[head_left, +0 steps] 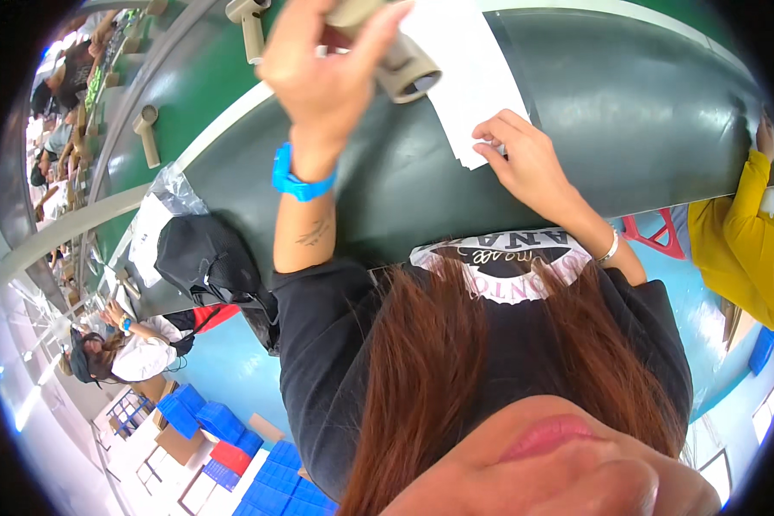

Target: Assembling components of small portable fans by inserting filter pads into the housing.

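Observation:
My left hand [314, 77], with a blue watch at the wrist, grips a beige hair-dryer-shaped housing [408, 70] above the table. Its round open end points toward the lower right; motion blurs part of it, and the hand hides the rest. Beside it, a long stack of white paper sheets [473, 77] lies on the dark tabletop. My right hand [529, 163] rests at the near end of the stack, its fingers bent over the paper. Thumb and forefinger are a little apart, with nothing seen held between them.
Two more beige housings, one at the top [249, 30] and one further left [147, 136], lie on the green belt [193, 86]. A black backpack [206, 258] and a clear plastic bag [176, 193] sit to my left. A person in yellow [731, 232] is at the right.

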The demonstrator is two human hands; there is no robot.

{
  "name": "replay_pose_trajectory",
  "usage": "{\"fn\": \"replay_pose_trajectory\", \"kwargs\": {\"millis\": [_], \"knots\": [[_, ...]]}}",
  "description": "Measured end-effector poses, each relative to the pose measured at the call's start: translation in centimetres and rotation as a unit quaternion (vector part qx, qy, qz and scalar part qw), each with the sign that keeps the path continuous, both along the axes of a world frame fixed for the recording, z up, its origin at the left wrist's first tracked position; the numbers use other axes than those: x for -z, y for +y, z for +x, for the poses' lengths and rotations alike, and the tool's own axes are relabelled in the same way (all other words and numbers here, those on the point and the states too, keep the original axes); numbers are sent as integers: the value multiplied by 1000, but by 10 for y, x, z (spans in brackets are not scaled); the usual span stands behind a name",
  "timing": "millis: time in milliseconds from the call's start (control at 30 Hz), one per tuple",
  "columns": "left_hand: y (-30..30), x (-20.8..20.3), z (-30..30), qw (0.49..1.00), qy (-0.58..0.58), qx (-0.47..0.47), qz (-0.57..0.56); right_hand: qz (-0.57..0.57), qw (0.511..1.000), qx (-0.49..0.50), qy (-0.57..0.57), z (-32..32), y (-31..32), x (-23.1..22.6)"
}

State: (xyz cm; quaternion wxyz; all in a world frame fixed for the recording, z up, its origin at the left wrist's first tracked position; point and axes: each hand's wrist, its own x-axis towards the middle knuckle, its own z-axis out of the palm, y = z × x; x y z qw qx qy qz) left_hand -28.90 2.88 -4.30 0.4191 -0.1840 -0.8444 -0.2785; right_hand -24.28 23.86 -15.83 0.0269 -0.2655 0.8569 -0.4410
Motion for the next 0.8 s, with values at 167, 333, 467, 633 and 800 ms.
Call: {"fn": "replay_pose_trajectory", "kwargs": {"millis": [167, 333, 467, 633, 800], "knots": [[25, 53, -22, 938, 108, 248, 216, 19, 996, 53, 69, 14, -15, 2], [30, 57, -20, 938, 92, 237, 236, 53, 997, 21, 55, 11, -12, 2], [31, 57, -19, 946, 130, 229, 188, 4, 998, 59, -7, 12, -15, -3], [33, 61, -21, 943, 114, 235, 206, 35, 999, 27, 31, 12, -13, -1], [33, 68, -22, 924, 155, 261, 235, 21, 998, 51, 21, 12, -16, 0]]}}
